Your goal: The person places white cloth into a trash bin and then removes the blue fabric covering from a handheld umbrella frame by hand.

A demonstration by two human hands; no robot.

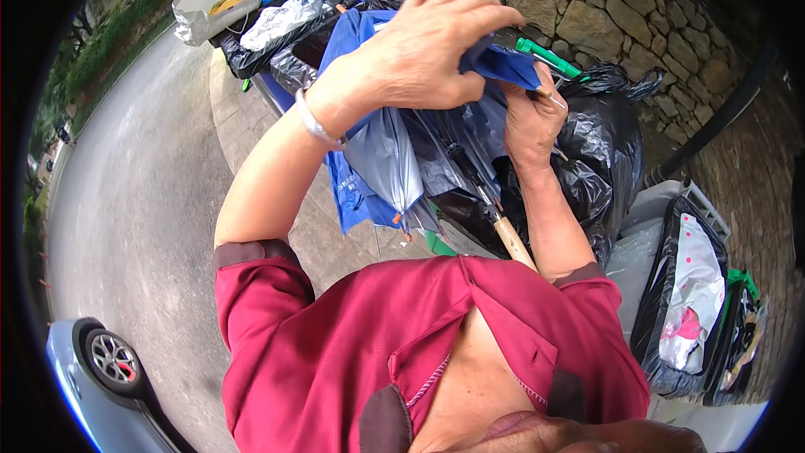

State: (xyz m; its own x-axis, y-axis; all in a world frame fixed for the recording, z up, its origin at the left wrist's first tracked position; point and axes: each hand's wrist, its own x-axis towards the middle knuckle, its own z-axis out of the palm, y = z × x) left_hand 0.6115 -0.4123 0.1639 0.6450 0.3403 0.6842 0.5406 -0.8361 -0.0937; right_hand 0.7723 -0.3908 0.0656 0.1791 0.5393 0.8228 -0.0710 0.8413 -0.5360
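A blue umbrella (377,164) with silvery inner panels hangs partly folded in front of me, its wooden handle (513,243) pointing toward my chest. Its metal shaft and ribs show in the middle. My right hand (535,122) pinches a corner of the blue cloth, and a thin light rib end sticks out by the fingers. Across the top of the umbrella reaches my left hand (423,50), fingers stretched and thumb apart, close over the cloth; its palm side is hidden. A silver bracelet (317,120) circles that wrist.
Black garbage bags (599,159) bulge beyond my right hand, near a green tube-like piece (547,57). A white bag (220,4) sits on the far-left pile. Lined bins (671,285) stand at right. A stone wall (587,21) rises behind; a car (105,386) is at lower left.
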